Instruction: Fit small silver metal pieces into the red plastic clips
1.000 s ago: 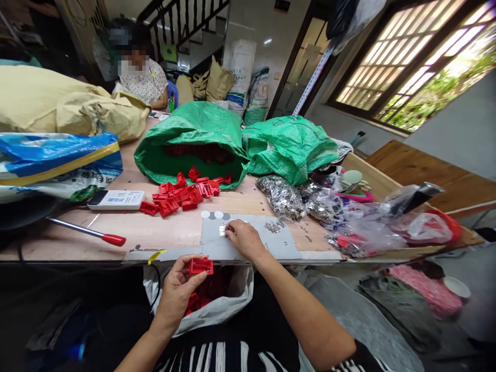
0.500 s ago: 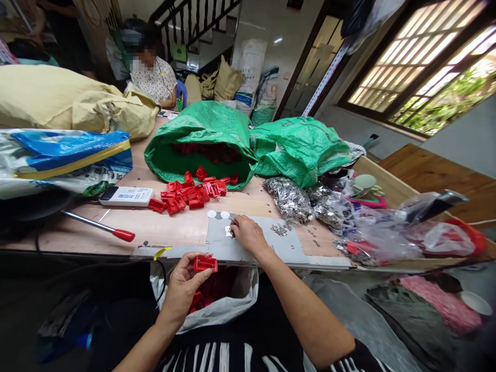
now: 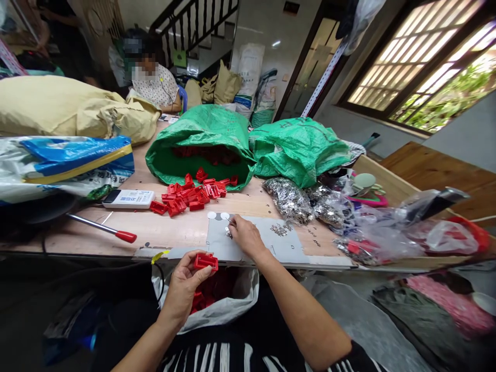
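Note:
My left hand [image 3: 184, 281] grips a red plastic housing [image 3: 206, 261] between thumb and fingers, its hollow side facing me, just in front of the table edge. My right hand [image 3: 246, 235] is closed above the grey mat [image 3: 258, 226], fingers pinched on a thin, light-coloured tool [image 3: 229, 220] whose kind I cannot make out. Below its fingertips lie a few small metal pieces [image 3: 228, 232]. A larger scatter of metal pieces [image 3: 281, 230] lies to its right on the mat. Under my hands, a white sack [image 3: 242, 305] holds more red housings [image 3: 199, 299].
A pile of red housings [image 3: 186, 195] spills from an open green sack [image 3: 201, 121]. Bags of metal parts [image 3: 290, 201] lie at the right. On the left are a white device [image 3: 129, 199] and a red-tipped lever [image 3: 126, 236]. A person [image 3: 155, 85] sits across the table.
My right hand has shifted slightly left over the small metal pieces. The left hand keeps its hold on the red housing, which has turned a little.

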`<state>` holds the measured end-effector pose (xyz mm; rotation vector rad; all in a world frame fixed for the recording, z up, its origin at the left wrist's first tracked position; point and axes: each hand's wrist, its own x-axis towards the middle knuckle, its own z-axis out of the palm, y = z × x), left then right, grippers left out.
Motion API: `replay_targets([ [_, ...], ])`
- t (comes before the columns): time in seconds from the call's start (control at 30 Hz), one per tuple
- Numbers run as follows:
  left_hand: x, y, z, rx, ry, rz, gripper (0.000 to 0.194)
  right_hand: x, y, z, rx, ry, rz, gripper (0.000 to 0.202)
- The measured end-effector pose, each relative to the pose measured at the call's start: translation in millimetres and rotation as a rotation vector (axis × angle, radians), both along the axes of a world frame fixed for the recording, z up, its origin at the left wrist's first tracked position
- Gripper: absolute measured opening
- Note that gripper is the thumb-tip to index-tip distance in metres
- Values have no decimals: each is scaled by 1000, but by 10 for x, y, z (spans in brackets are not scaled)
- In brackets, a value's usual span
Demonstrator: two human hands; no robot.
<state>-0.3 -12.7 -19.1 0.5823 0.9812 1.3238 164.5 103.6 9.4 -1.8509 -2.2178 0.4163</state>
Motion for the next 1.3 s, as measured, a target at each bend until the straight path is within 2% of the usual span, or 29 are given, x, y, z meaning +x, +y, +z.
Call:
replay_targets([
  [0.2,-13,85,94,-9,-102,-12,52,146,-251,115,-42,490,213,11],
  [0.27,-3,108,116,-9,-127,-24,53,148,-382,159,-89,570,269,13],
  [0.33,13,121,131,-12,-140,-32,53,129,-504,200,-118,607,302,13],
  [0.43,35,128,140,-10,-150,-54,54,87,-625,231,-72,569,342,9],
  [0.57,37,130,145,-7,-178,-83,53,58,-674,221,21,530,430,15],
  [0.73,22,123,166,-19,-241,-125,49,78,-689,220,-44,593,500,15],
  [0.83,29,121,182,-15,-254,-144,48,99,-701,217,-95,620,495,11],
  [0.9,35,123,190,-16,-257,-151,47,116,-708,204,-132,646,442,11],
  [1.07,28,118,181,2,-210,-188,45,188,-724,167,-241,775,344,20],
  [1.17,16,124,134,65,-92,-204,47,241,-727,133,-161,766,344,22],
  [1.3,8,207,15,224,168,-185,43,284,-722,33,-36,613,349,24],
])
